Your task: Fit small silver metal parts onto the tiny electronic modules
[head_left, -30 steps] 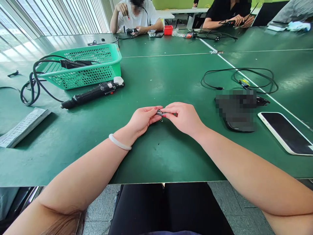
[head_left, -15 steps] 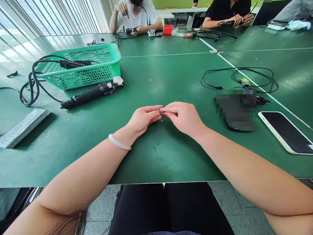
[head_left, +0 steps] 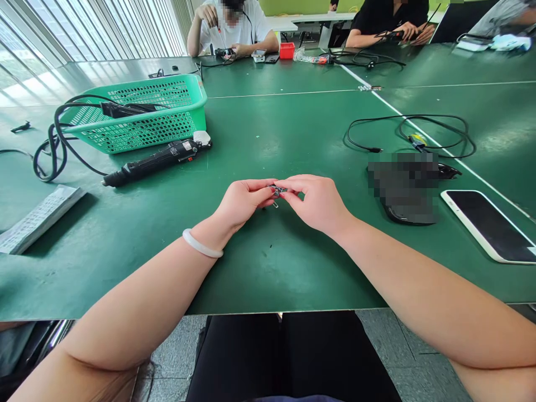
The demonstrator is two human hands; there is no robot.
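Just above the green table [head_left: 276, 279], my left hand [head_left: 239, 202] and my right hand [head_left: 315, 200] meet at the fingertips. Between them they pinch a small dark metallic part [head_left: 277, 191]; its exact kind is too small to make out, and the fingers cover much of it. My left thumb and fingers close on its left side, my right thumb and forefinger on its right side. A small pale metal loop [head_left: 275, 204] shows just below the fingertips. A white band circles my left wrist.
On the left lie a green basket [head_left: 201, 111] with a black adapter, a black electric screwdriver [head_left: 154, 162] and a white block with writing [head_left: 39, 218]. On the right are a black cable [head_left: 435, 117], a black pouch-like object [head_left: 402, 215] and a phone [head_left: 489, 223]. Two people work opposite.
My fingertips have shifted slightly around the small metallic part, and more of it shows between them. Both hands stay in nearly the same place.
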